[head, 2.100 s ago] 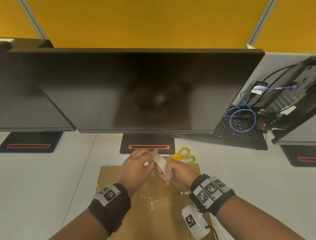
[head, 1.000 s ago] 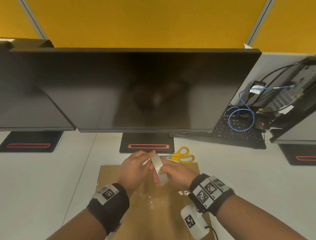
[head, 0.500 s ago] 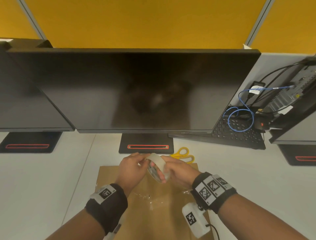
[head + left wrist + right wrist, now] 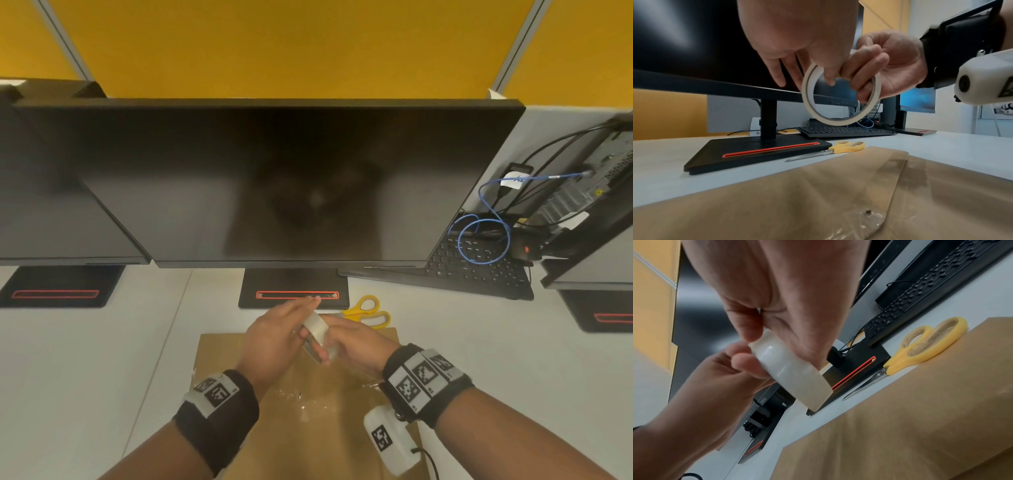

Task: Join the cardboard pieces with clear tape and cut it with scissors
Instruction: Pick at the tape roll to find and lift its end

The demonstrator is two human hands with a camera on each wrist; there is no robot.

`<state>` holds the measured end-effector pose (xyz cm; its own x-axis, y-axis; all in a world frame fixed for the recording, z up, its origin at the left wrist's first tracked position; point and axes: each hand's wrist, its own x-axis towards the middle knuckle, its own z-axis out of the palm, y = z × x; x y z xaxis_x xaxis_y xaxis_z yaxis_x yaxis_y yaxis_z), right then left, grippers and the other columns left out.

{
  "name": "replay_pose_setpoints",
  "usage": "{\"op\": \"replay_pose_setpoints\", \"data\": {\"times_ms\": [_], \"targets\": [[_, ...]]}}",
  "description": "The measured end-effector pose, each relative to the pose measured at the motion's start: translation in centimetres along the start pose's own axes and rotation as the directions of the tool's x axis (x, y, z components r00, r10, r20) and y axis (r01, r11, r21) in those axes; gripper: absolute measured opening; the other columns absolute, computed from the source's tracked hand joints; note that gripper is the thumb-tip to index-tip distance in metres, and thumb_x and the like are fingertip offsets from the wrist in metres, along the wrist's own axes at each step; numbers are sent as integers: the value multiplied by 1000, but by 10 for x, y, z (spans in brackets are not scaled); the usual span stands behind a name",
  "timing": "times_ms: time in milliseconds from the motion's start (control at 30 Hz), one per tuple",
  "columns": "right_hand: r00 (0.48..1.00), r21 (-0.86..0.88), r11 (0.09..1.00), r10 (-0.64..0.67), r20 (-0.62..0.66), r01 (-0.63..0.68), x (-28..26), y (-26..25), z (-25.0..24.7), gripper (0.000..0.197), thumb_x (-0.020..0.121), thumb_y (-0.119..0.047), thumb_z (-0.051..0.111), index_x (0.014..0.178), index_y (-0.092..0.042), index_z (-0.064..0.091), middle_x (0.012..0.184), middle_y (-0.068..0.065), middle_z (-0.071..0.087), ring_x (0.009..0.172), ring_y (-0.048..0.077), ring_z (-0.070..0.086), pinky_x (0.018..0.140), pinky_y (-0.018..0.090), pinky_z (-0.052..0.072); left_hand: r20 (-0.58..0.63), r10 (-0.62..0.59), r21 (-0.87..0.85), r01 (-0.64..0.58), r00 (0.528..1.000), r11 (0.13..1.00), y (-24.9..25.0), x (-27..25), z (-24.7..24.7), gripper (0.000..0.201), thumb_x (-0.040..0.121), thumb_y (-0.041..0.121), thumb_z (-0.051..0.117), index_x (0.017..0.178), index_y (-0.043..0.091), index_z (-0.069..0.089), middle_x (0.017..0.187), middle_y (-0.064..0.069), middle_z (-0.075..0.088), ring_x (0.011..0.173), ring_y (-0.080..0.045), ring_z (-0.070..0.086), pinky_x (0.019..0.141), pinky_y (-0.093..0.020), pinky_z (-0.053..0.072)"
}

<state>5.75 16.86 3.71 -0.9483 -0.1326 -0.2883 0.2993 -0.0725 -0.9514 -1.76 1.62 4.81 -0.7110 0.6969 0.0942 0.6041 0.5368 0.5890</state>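
Note:
A thin roll of clear tape [image 4: 317, 329] is held above the brown cardboard [image 4: 308, 442] by both hands. My right hand [image 4: 356, 346] grips it, fingers curled through the ring [image 4: 809, 104]. My left hand [image 4: 274, 339] pinches the roll's upper part, thumb on the outer face [image 4: 791, 374], the other fingers straight. The yellow-handled scissors [image 4: 370, 310] lie shut on the desk just beyond the cardboard's far right corner. Crinkled clear tape [image 4: 301, 401] lies stuck on the cardboard near its middle.
A large dark monitor [image 4: 274, 178] stands close behind, its base [image 4: 294, 284] touching distance from the hands. A black keyboard [image 4: 479, 270] and blue cable [image 4: 486, 236] sit back right. White desk [image 4: 102, 359] surrounds the cardboard.
The roll has been turned between the hands, from showing its open ring to nearly edge-on. My left fingers have stretched forward. Cardboard and scissors have not moved.

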Motion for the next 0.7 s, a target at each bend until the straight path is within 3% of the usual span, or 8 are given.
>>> {"op": "replay_pose_setpoints", "data": {"times_ms": [67, 167, 333, 467, 567, 700], "targets": [[1000, -18, 1000, -2, -23, 2, -1, -3, 2, 36, 71, -27, 45, 97, -13, 65, 69, 4, 58, 83, 20, 53, 96, 41, 36, -52, -27, -30, 26, 998, 999, -1, 1, 0, 46, 88, 15, 53, 129, 36, 55, 129, 12, 59, 119, -10, 54, 96, -21, 40], [999, -28, 1000, -4, -42, 2, -4, -9, 2, 29, 74, -32, 46, 91, -28, 69, 71, -1, 61, 92, 19, 57, 103, 38, 36, -57, -108, -115, 101, 992, 988, -2, 1, 1, 45, 92, 10, 55, 129, 37, 54, 127, 9, 61, 118, -9, 55, 96, -16, 38], [1000, -42, 999, 23, -12, -23, -3, -9, 1, 26, 73, -37, 43, 81, -25, 65, 64, 7, 53, 75, 17, 55, 99, 40, 34, -91, -142, -148, 128, 986, 981, 0, 0, 5, 43, 92, 12, 58, 128, 36, 55, 124, 6, 64, 115, -11, 58, 96, -22, 44], [1000, -14, 1000, 13, -14, -13, -1, 1, 3, 27, 74, -19, 43, 88, -24, 65, 67, 4, 55, 80, 18, 54, 95, 36, 35, -94, -192, -214, 168, 977, 962, -2, 0, 6, 42, 91, 12, 58, 124, 36, 59, 119, 5, 67, 110, -13, 61, 94, -28, 48], [999, -26, 1000, 10, -46, -11, -1, 0, 2, 29, 78, -22, 45, 94, -26, 68, 71, 1, 59, 89, 16, 55, 101, 39, 35, -82, -261, -293, 227, 962, 929, -7, 2, 6, 40, 91, 12, 57, 122, 37, 60, 111, 6, 70, 101, -12, 62, 92, -30, 49], [998, -55, 998, 7, -55, -10, -6, -14, -4, 31, 90, -13, 39, 83, -28, 66, 74, 2, 54, 76, -1, 56, 82, 13, 38, -60, -348, -384, 300, 936, 873, -11, 2, 7, 39, 92, 12, 56, 121, 36, 61, 100, 10, 68, 94, -9, 60, 91, -26, 48]]}}
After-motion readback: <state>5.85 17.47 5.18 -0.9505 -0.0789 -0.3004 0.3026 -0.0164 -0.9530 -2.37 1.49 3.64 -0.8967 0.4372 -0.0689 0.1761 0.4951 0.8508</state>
